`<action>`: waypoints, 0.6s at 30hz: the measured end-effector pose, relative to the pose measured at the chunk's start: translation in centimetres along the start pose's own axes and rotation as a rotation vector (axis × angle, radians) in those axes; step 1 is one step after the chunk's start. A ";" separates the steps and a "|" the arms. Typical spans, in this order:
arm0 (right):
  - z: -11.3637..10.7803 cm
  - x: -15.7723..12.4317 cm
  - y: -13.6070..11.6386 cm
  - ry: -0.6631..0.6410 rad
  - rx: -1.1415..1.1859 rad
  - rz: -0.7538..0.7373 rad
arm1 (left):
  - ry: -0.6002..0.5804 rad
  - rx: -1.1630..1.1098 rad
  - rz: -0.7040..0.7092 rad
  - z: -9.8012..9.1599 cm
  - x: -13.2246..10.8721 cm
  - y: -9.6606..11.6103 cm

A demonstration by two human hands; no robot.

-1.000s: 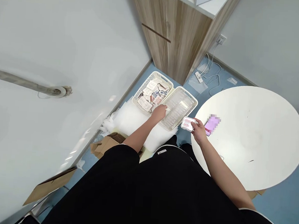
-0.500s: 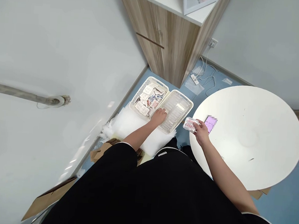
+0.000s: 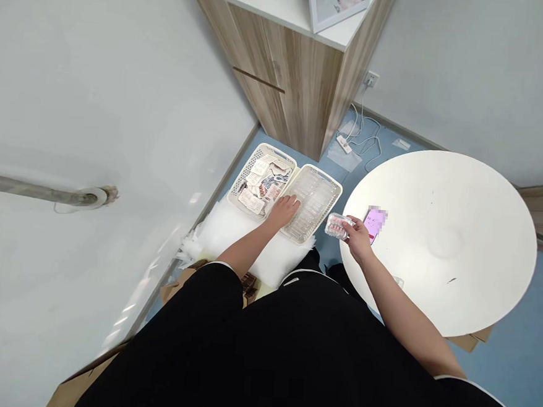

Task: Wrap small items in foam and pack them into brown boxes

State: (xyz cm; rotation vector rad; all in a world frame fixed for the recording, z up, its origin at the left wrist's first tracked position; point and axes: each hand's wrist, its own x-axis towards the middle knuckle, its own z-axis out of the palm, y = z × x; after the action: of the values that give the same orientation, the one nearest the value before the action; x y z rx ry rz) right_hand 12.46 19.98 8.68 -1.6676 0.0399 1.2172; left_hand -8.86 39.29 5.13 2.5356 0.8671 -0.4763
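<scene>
My right hand point(image 3: 357, 238) is closed on a small clear plastic box point(image 3: 335, 225) with pink pieces inside, held at the left edge of a round white table point(image 3: 453, 197). My left hand point(image 3: 284, 209) reaches down into a cream basket point(image 3: 333, 188) that holds clear plastic boxes, its fingers resting on them; whether they grip one I cannot tell. Beside it on the left stands a second cream basket point(image 3: 248, 168) with several small printed packets. A purple card point(image 3: 374, 222) lies on the table just past my right hand.
Both baskets sit on white foam sheets point(image 3: 232, 230) on the blue floor. A wooden cabinet point(image 3: 289, 81) stands behind them, with a power strip and cables point(image 3: 350, 138) at its foot. Flattened cardboard point(image 3: 180, 281) lies near my knees. A white wall runs along the left.
My left hand has slid from the basket divide onto the clear boxes in the right basket. The right hand has tilted the small box slightly. The camera has tipped upward.
</scene>
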 end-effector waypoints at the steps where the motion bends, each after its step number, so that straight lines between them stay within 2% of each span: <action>1: 0.0 0.0 0.0 0.005 0.005 -0.006 | 0.005 0.009 -0.004 -0.5 -0.2 0.0; 5: -0.1 -0.1 0.3 0.026 0.012 -0.007 | 0.094 -0.001 -0.041 -2.9 0.1 1.1; 8: -0.3 -0.3 0.5 0.031 0.005 0.008 | 0.175 -0.037 0.023 -4.1 2.1 3.3; 12: -0.7 -0.6 0.6 0.020 0.002 -0.030 | 0.100 -0.027 0.121 -4.1 5.3 5.8; 18: -2.0 -0.8 0.9 0.060 0.038 -0.053 | 0.025 0.007 0.189 -3.4 6.3 5.9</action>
State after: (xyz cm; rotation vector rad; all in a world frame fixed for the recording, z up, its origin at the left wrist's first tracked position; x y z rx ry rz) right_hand 12.94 17.74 8.53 -1.6619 0.0548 1.1204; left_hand 0.21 39.85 6.91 2.6030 0.6262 -0.3892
